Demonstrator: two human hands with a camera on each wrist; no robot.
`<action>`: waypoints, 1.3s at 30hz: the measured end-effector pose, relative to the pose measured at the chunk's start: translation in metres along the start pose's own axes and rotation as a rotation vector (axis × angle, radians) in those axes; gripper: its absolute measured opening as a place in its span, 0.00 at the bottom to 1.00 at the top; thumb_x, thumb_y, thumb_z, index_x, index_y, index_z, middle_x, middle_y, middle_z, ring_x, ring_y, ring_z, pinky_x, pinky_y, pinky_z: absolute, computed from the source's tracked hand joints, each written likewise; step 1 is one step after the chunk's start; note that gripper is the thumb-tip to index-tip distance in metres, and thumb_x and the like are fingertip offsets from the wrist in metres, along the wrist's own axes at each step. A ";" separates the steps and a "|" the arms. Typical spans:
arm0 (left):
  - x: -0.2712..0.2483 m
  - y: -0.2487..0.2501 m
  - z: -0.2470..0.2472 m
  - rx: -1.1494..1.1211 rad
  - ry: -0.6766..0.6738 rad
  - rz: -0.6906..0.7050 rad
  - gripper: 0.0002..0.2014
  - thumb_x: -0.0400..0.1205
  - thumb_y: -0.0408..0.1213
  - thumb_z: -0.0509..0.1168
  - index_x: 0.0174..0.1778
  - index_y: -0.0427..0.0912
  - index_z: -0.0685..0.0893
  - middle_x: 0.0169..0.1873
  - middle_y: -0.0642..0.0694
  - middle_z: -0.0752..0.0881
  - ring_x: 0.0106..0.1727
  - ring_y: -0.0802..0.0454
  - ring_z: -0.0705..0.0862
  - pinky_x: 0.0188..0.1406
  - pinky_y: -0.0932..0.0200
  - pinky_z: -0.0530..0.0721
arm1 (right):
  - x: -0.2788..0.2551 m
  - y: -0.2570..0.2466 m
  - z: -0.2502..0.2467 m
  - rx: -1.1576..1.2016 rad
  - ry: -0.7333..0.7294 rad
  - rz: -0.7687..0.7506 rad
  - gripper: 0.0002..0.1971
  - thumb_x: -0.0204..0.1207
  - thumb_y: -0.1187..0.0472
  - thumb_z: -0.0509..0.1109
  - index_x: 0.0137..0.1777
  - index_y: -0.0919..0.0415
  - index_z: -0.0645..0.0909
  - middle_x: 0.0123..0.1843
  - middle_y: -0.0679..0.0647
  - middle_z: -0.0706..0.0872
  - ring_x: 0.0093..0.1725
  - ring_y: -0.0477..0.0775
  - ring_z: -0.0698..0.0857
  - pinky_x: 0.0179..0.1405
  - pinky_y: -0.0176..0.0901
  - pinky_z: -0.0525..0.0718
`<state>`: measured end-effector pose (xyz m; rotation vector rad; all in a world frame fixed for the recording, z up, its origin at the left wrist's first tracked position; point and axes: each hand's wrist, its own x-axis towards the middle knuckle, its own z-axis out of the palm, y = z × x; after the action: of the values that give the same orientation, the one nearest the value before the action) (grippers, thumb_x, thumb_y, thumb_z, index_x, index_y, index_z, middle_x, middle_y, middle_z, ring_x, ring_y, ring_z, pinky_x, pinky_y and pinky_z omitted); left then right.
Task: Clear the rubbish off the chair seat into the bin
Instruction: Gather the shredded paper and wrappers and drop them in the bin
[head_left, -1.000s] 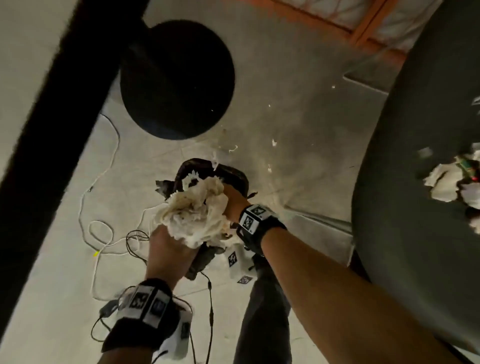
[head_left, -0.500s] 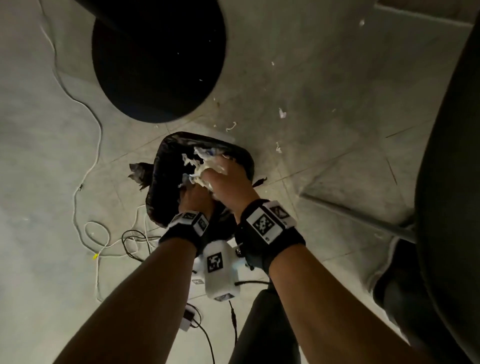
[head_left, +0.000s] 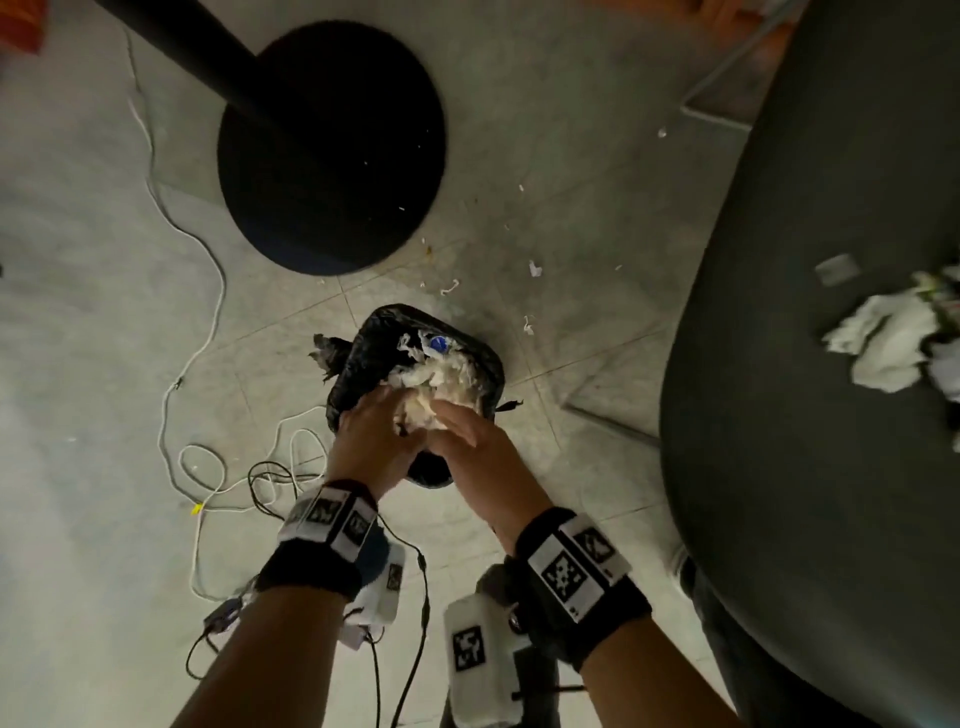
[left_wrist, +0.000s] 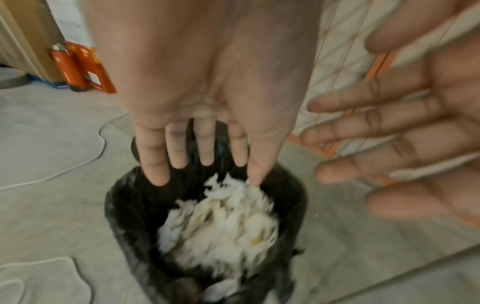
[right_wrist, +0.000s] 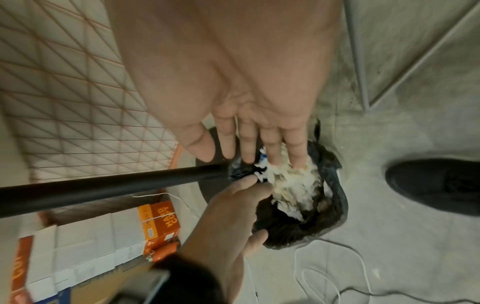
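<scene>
While both forearms reach in from six o'clock of the head view, the left hand (head_left: 371, 436) and right hand (head_left: 470, 439) hang side by side over the bin (head_left: 363, 358), every finger straight and spread, grasping nothing. From the left wrist camera the left fingertips (left_wrist: 158, 176) point down at the black liner's rim, thumb tip just touching paper; from the right wrist camera two right fingertips (right_wrist: 297, 161) rest on the heap. Crumpled white tissue (head_left: 441, 382) fills the bin, a blue-and-white scrap at its twelve o'clock edge. Small paper bits (head_left: 535, 268) dot the floor toward one o'clock. More crumpled paper (head_left: 883, 340) lies on the dark chair seat (head_left: 805, 364) at three o'clock. White cable (head_left: 208, 260) loops at nine o'clock; a round black stand base (head_left: 332, 150) sits at eleven o'clock.
</scene>
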<state>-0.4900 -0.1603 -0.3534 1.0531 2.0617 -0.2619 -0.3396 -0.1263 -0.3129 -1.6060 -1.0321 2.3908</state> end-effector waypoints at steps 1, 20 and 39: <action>-0.021 0.011 -0.012 -0.061 0.068 0.020 0.23 0.80 0.45 0.68 0.73 0.55 0.79 0.73 0.46 0.80 0.71 0.45 0.79 0.69 0.50 0.77 | -0.020 -0.008 -0.008 -0.006 -0.017 -0.019 0.22 0.81 0.59 0.63 0.75 0.50 0.75 0.76 0.48 0.79 0.73 0.44 0.76 0.74 0.42 0.72; -0.169 0.410 -0.028 0.162 -0.246 0.715 0.53 0.69 0.46 0.80 0.82 0.70 0.51 0.85 0.55 0.44 0.83 0.31 0.55 0.75 0.37 0.70 | -0.297 -0.042 -0.344 -0.326 0.788 0.051 0.47 0.65 0.54 0.83 0.82 0.44 0.60 0.82 0.53 0.58 0.80 0.55 0.66 0.74 0.43 0.71; -0.157 0.431 0.042 0.333 -0.161 0.702 0.39 0.75 0.39 0.74 0.80 0.53 0.62 0.73 0.38 0.65 0.71 0.32 0.74 0.65 0.38 0.80 | -0.228 0.000 -0.352 -0.206 0.837 -0.193 0.29 0.65 0.59 0.81 0.68 0.52 0.79 0.66 0.54 0.83 0.66 0.55 0.83 0.65 0.39 0.80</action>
<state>-0.0864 -0.0011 -0.1985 1.8164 1.4199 -0.3160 0.0601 -0.0513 -0.2103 -2.1398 -1.1638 1.2785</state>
